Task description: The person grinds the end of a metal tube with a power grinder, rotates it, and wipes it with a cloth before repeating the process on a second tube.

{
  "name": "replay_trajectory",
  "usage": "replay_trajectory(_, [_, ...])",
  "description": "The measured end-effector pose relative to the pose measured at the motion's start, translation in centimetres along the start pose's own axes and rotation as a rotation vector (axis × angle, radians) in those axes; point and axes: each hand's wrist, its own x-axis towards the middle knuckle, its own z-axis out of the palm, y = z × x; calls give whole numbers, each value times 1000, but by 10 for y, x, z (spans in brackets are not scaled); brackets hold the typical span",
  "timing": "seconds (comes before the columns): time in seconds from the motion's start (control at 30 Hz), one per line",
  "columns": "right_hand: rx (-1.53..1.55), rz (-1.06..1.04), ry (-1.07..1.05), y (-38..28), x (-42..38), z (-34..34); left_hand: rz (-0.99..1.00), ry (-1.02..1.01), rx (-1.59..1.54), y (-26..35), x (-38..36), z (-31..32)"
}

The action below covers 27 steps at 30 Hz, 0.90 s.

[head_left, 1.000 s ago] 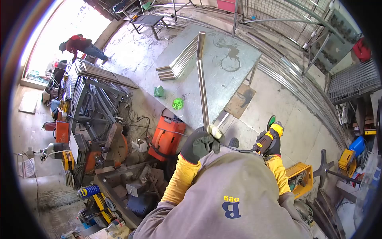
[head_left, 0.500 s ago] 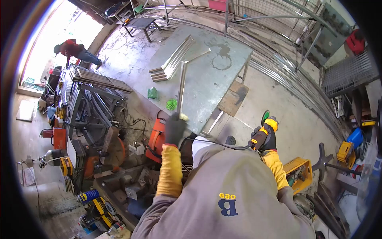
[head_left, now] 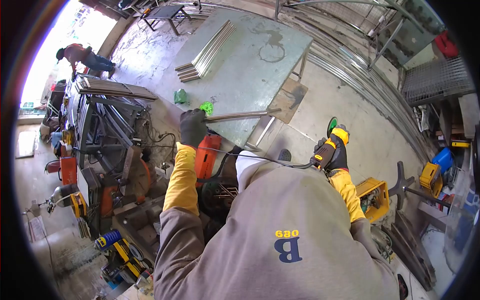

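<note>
The left hand, in a dark glove over a yellow sleeve, has its grip clamped on one end of a long steel tube, which lies nearly level along the near edge of the grey worktop, its free end pointing toward 3 o'clock. Just beside the gloved fist, at about 1 o'clock from it, sits a small green disc on the worktop, and a crumpled green cloth lies a little farther off at 11 o'clock. A bundle of steel strips rests on the worktop's far part, well apart from the tube. The right hand, also gloved, has its grip closed around a yellow-and-black angle grinder, held off the worktop over the concrete floor, with its green wheel up at 12 o'clock and its black cable trailing across toward 9 o'clock. An orange machine stands below the left hand. A person in red bends over far off at 10 o'clock.
</note>
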Motion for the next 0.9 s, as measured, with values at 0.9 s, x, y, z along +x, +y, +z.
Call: replay_trajectory(0.9, [-137, 18, -24, -3, -1, 1, -37, -81, 31, 43, -8, -6])
